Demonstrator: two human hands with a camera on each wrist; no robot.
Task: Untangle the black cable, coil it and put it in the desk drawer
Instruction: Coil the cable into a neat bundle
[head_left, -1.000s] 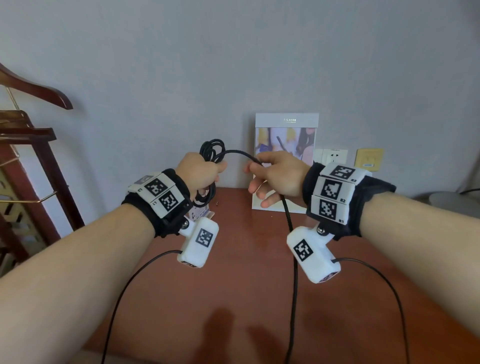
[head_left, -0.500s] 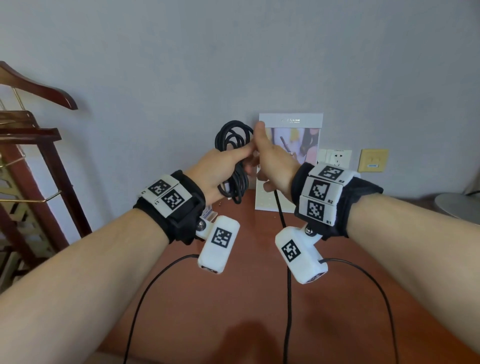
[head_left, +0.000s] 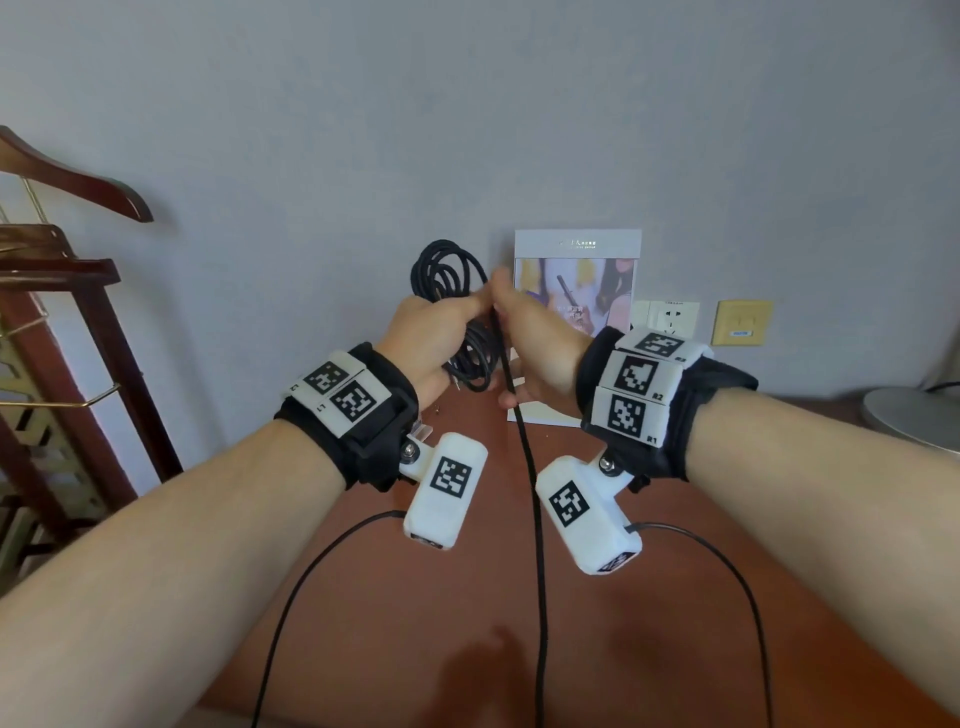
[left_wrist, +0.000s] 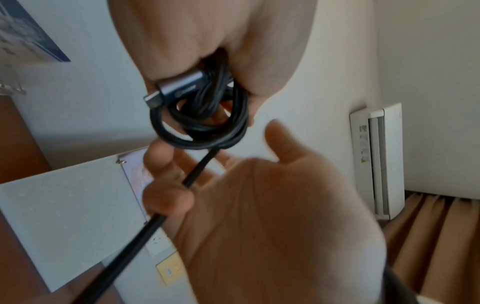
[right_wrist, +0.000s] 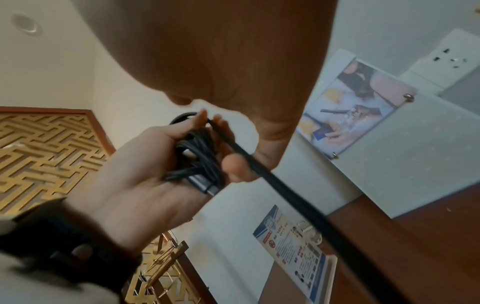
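Note:
My left hand (head_left: 436, 332) grips a coil of the black cable (head_left: 447, 270) held up above the desk (head_left: 467, 623), its loops sticking out above and below the fist. The left wrist view shows the coil (left_wrist: 202, 131) and a grey plug (left_wrist: 168, 90) under the fingers. My right hand (head_left: 530, 338) is pressed against the left, index finger raised to the coil. The loose strand (head_left: 532, 493) runs through its curled fingers (left_wrist: 168, 195) and hangs down past the desk's front edge. In the right wrist view the strand (right_wrist: 285, 195) leaves the coil (right_wrist: 200, 156). No drawer is in view.
A framed picture stand (head_left: 576, 270) leans on the wall behind the hands, with wall sockets (head_left: 670, 317) and a yellow plate (head_left: 740, 322) to its right. A wooden hanger rack (head_left: 62, 312) stands left. A grey round base (head_left: 909, 415) sits far right. A small printed card (right_wrist: 293, 242) stands on the desk.
A second ago the hands were apart with a span of cable between them. The right hand brought its strand over to the left hand's coil, and both hands rose a little.

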